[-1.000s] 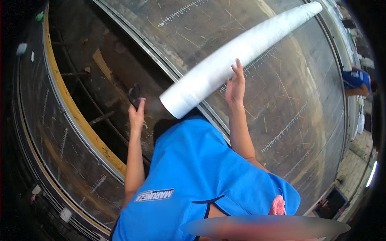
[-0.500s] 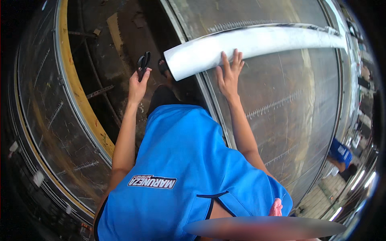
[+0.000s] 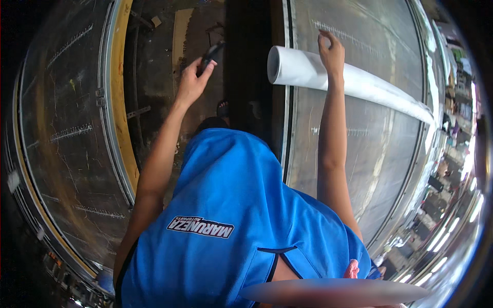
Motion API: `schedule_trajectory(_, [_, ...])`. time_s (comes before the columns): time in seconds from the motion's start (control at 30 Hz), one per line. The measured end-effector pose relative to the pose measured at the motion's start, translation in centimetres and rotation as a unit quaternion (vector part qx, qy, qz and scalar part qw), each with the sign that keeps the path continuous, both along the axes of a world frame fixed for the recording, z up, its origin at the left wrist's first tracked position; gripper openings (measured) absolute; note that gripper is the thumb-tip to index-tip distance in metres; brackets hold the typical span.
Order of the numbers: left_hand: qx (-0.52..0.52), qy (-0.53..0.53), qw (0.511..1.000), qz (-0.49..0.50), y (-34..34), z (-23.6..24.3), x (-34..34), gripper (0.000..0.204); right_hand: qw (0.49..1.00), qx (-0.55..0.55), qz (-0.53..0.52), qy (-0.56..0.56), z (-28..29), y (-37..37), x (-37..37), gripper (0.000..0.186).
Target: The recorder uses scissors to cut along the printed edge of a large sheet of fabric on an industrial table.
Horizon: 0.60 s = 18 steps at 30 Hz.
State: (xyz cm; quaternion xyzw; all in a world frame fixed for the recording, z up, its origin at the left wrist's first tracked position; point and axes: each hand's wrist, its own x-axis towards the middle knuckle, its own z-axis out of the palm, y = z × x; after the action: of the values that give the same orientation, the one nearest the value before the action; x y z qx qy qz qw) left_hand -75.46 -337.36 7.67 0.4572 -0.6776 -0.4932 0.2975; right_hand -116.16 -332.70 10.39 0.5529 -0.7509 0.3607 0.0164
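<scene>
My left hand (image 3: 196,78) is closed round a pair of black-handled scissors (image 3: 211,53), held over the dark gap between two tables. The blades cannot be made out. A long white roll of sheet material (image 3: 300,66) lies across the right-hand table, its hollow near end sticking out over the table edge. My right hand (image 3: 333,51) is just beyond the roll, the wrist crossing above it. Its fingers are bent in a pinch toward the thumb. Whatever may be between the fingertips is too small to see.
The right table (image 3: 359,154) has a metal-edged, scuffed dark top with scale marks. To the left stands another table (image 3: 67,169) with a yellow side rail (image 3: 119,77). Cardboard pieces lie on the floor between them. Shelving and bright lights are at far right.
My right hand has lifted off the roll and moved to its far side, fingers curling. The scissors have moved up and right in my left hand. The view has turned.
</scene>
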Motion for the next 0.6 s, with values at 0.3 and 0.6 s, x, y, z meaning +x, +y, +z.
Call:
schedule_trajectory(0.3, [0.071, 0.017, 0.991, 0.113, -10.9, -6.7, 3.5, 0.025, 0.988, 0.137, 0.008, 0.067, -3.4, -1.9, 4.3, 0.049])
schedule_trajectory(0.6, [0.082, 0.029, 0.992, 0.091, -29.2, -7.3, -4.1, 0.034, 0.969, 0.075, -0.104, 0.210, -5.5, -26.3, -2.6, 0.045])
